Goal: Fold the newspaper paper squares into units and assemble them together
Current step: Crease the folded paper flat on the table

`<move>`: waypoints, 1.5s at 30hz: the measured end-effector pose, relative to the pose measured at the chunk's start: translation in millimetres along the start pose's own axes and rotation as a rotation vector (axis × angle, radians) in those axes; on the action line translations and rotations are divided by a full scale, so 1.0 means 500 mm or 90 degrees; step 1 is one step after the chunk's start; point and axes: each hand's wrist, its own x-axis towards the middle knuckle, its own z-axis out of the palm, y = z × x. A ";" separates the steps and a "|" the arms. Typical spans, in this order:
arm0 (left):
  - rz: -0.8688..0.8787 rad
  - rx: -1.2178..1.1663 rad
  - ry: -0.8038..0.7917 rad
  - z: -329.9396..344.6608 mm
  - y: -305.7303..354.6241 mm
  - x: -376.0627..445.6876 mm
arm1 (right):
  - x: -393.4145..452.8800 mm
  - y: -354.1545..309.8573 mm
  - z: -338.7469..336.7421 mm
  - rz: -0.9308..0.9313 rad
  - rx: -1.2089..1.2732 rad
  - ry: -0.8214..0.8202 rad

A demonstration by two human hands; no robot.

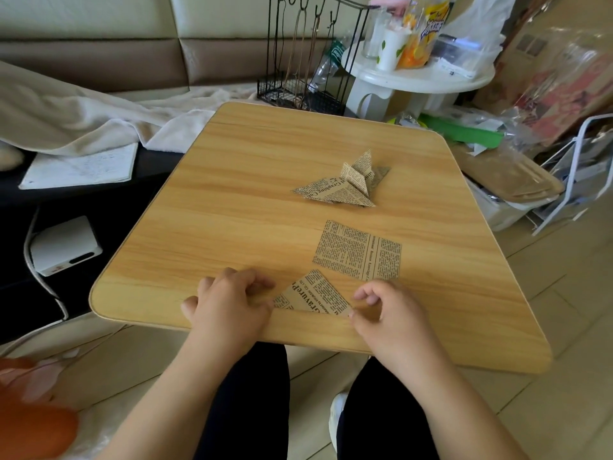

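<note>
Wooden table (252, 180) carries all the paper, and the piece in work, a newspaper sheet folded to a triangle (313, 293), lies at the near edge, right between both hands. Its long folded edge runs left to right, almost parallel w/ the table edge, and its point looks away from the person. Left hand (229, 302) rests on the left end of this edge, fingers curled and pressing down on the paper; how much of the corner is under the palm I cannot tell. Right hand (381, 310) pinches the right corner w/ thumb and forefinger, other fingers loosely bent. So both hands are equally near, one per end, and the next fold, in my judgement, needs one corner brought up toward the point while the other hand holds the paper flat. Just beyond the right hand, touching or slightly overlapping the triangle tip, lies a flat unfolded square (360, 250); it can be pushed if the fold swings that way. Farther, approx. mid-table and well apart, sit the finished folded units (341, 184), some stacked together. Nothing else stands betw. the hands and the paper.
</note>
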 end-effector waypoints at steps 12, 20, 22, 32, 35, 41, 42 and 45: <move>0.099 0.035 -0.033 0.014 0.012 0.008 | 0.000 -0.047 0.015 0.040 -0.084 -0.068; 0.133 -0.011 -0.031 0.008 0.018 0.006 | -0.006 -0.050 0.019 0.001 -0.090 -0.063; 0.163 -0.067 -0.021 0.011 0.010 0.002 | -0.012 -0.042 0.020 -0.028 -0.066 -0.043; 0.176 -0.343 0.094 0.004 0.010 0.018 | 0.032 -0.022 -0.030 -0.042 0.240 0.024; 0.165 -0.348 0.121 -0.009 0.009 0.034 | 0.122 -0.033 -0.061 -0.027 0.333 0.093; 0.165 -0.311 0.092 -0.012 -0.011 0.032 | 0.304 -0.048 -0.082 0.009 0.206 0.080; 0.171 -0.298 0.086 -0.010 -0.012 0.033 | 0.318 -0.044 -0.076 0.014 0.158 0.102; 0.203 -0.262 0.078 -0.010 -0.011 0.039 | 0.304 -0.034 -0.072 -0.022 0.016 0.192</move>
